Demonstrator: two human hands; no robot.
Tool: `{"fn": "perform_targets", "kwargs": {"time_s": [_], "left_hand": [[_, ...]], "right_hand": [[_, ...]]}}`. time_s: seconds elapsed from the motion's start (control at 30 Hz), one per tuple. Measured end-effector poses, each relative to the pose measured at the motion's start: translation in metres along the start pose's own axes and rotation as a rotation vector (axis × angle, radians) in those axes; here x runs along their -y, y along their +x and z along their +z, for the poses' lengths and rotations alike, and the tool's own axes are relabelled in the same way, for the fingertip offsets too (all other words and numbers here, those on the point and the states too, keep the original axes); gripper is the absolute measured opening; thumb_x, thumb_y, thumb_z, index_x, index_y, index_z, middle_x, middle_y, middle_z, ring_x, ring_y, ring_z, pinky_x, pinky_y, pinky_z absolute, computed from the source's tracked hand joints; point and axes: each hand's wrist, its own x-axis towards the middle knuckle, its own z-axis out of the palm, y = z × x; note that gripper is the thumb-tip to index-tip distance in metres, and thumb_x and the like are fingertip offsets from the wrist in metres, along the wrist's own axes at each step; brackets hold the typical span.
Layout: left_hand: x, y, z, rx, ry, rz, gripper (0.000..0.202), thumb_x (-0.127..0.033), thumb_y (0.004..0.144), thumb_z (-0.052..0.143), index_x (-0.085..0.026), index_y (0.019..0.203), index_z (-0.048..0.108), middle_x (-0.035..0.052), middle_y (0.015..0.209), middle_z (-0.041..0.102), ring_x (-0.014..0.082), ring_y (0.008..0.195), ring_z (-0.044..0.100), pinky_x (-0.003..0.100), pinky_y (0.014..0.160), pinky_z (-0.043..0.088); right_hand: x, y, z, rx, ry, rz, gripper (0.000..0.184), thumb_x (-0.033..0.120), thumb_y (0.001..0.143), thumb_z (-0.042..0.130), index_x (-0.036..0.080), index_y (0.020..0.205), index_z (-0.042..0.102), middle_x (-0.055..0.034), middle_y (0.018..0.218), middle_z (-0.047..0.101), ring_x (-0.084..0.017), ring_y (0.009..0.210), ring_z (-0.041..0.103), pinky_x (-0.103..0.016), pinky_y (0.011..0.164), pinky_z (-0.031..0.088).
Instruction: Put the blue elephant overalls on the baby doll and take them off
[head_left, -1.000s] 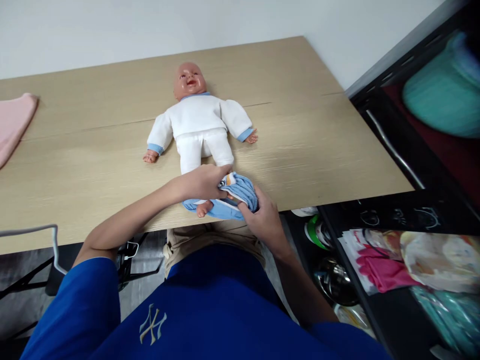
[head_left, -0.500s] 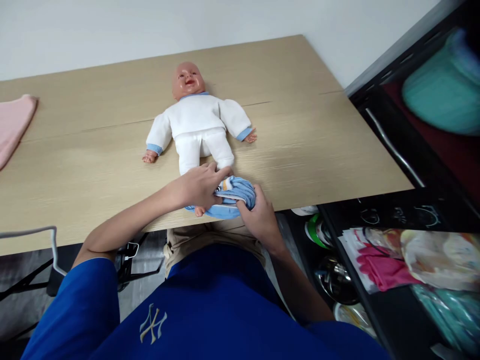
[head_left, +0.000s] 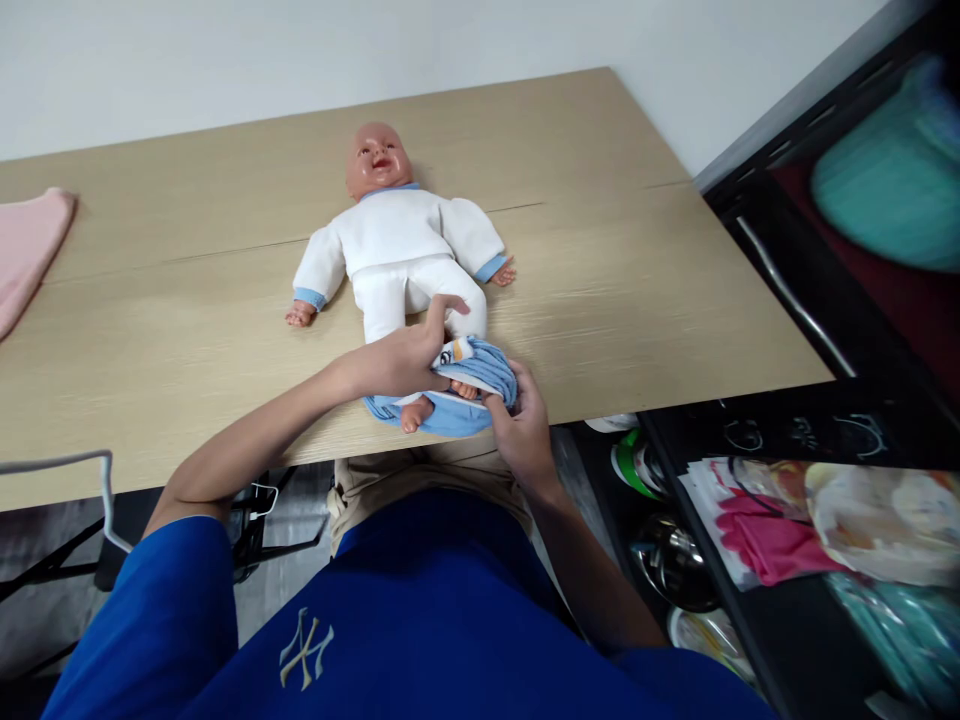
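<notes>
A baby doll in a white top and white bottoms lies on its back, feet toward me. Light blue cloth, seemingly baby pants, is bunched around its feet at the table's front edge. One bare foot lies over the cloth. The toes of the other poke out of a gathered blue opening. My right hand pinches that gathered part between thumb and fingers. From the other side my left hand grips the cloth's edge, one digit raised against the doll's leg; its other fingertips are partly hidden.
The wooden table ends close in front of my body. A pink cloth lies at far left, and a bent white rod stands at the near left edge. Dark shelves on the right hold a teal item and pink gloves.
The doll's leg on the right has bent and shifted right, and its toes now show through the blue opening. My left hand's digit has lifted upward; my right hand has moved slightly right.
</notes>
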Motion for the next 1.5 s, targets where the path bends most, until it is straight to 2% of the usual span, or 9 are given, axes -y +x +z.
{"fn": "perform_targets", "kwargs": {"time_s": [0.2,0.43,0.63,0.73,0.87,1.1,1.2,1.37,1.5], "left_hand": [[0.006,0.008,-0.001,-0.101,-0.118,-0.077,0.085,-0.041,0.081,0.093,-0.022,0.147,0.044,0.0083,0.114,0.079,0.0311,0.102,0.08,0.042,0.09,0.059],[0.001,0.005,-0.019,-0.123,-0.128,-0.053,0.078,-0.044,0.077,0.096,-0.019,0.143,0.064,0.0107,0.126,0.081,0.0312,0.115,0.077,0.043,0.1,0.058],[-0.001,-0.007,-0.029,-0.09,-0.068,0.034,0.035,-0.036,0.085,0.087,-0.02,0.114,0.075,0.0026,0.101,0.077,0.0239,0.094,0.07,0.036,0.088,0.054],[0.0,-0.01,-0.032,-0.131,-0.01,0.091,0.018,-0.033,0.092,0.082,-0.02,0.103,0.076,0.0076,0.11,0.076,0.0271,0.104,0.072,0.041,0.099,0.059],[0.006,-0.01,-0.036,-0.156,-0.014,0.106,0.027,-0.04,0.102,0.08,-0.02,0.121,0.082,0.0167,0.143,0.074,0.0339,0.136,0.071,0.051,0.124,0.058],[0.011,-0.007,-0.029,-0.156,-0.077,0.068,0.051,-0.06,0.094,0.093,-0.019,0.123,0.082,0.017,0.146,0.076,0.0357,0.139,0.072,0.052,0.129,0.056],[0.011,-0.01,-0.026,-0.168,-0.096,0.071,0.065,-0.067,0.09,0.097,-0.019,0.13,0.078,0.0173,0.146,0.077,0.0369,0.139,0.072,0.052,0.126,0.057],[0.014,-0.014,-0.028,-0.116,-0.132,0.096,0.053,-0.063,0.1,0.089,-0.022,0.13,0.073,0.0118,0.131,0.081,0.0315,0.119,0.076,0.044,0.106,0.062],[0.019,-0.024,-0.031,-0.263,0.047,0.074,0.046,-0.055,0.103,0.084,-0.022,0.133,0.071,0.0124,0.13,0.078,0.0327,0.119,0.072,0.049,0.109,0.06]], "right_hand": [[-0.005,0.013,-0.002,0.003,-0.003,-0.033,0.056,0.034,0.093,0.073,0.025,0.148,0.07,-0.0128,0.139,0.085,-0.034,0.13,0.083,-0.06,0.125,0.067],[0.01,0.029,-0.001,0.059,0.102,-0.17,0.067,0.03,0.09,0.077,0.027,0.156,0.064,-0.0142,0.165,0.075,-0.033,0.156,0.072,-0.056,0.138,0.057],[0.0,0.046,0.001,0.071,0.06,-0.169,0.05,0.041,0.093,0.081,0.027,0.139,0.068,-0.0108,0.134,0.084,-0.031,0.127,0.082,-0.051,0.117,0.069],[-0.003,0.054,-0.003,0.096,-0.005,-0.157,0.038,0.041,0.093,0.079,0.027,0.129,0.073,-0.0051,0.111,0.083,-0.03,0.105,0.081,-0.053,0.107,0.071],[0.005,0.071,-0.012,0.202,-0.087,-0.214,0.024,0.038,0.092,0.08,0.029,0.114,0.078,-0.0036,0.104,0.077,-0.032,0.104,0.077,-0.056,0.109,0.069],[0.025,0.112,-0.032,0.536,-0.095,-0.267,0.036,0.045,0.088,0.088,0.025,0.118,0.084,-0.0095,0.131,0.077,-0.036,0.131,0.074,-0.055,0.125,0.058],[0.032,0.115,-0.036,0.555,-0.084,-0.253,0.038,0.057,0.096,0.083,0.028,0.121,0.079,-0.0059,0.12,0.075,-0.033,0.117,0.072,-0.052,0.115,0.061],[0.048,0.129,-0.026,0.524,-0.169,-0.473,0.034,0.061,0.107,0.082,0.029,0.103,0.072,-0.0041,0.1,0.07,-0.028,0.097,0.064,-0.047,0.099,0.058],[0.048,0.165,-0.018,0.695,-0.022,-0.296,0.048,0.077,0.107,0.081,0.031,0.107,0.068,0.0024,0.082,0.058,-0.02,0.073,0.051,-0.035,0.067,0.046]]}}
